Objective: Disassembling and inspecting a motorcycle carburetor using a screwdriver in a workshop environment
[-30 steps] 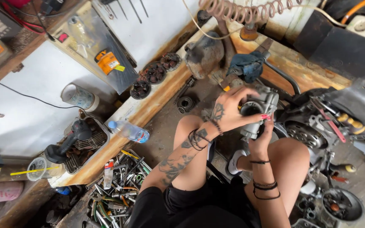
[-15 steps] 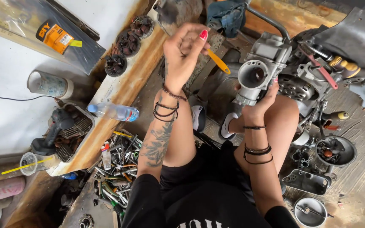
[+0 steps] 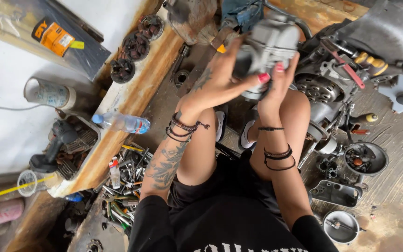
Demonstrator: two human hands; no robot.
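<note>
Fingers: left hand is now wrapping its fingers around the near face of the grey metal carburettor; half a second back that hand was raised, away from the part.
Right hand: right hand is pressing up against the carburettor from below and clamping on it, as it was doing before.
Carburettor: it is being held in both hands above the knees, blurred by motion, its round mouth no longer facing the camera.
Meaning: the part is likely being turned over between both hands.
Engine: lying just right of the carburettor.
Screwdriver: its orange handle is showing just left of the carburettor.
Water bottle: lying well left of the carburettor, on a wooden plank.
Loose tools: piled on the floor, below-left of the carburettor.
</note>
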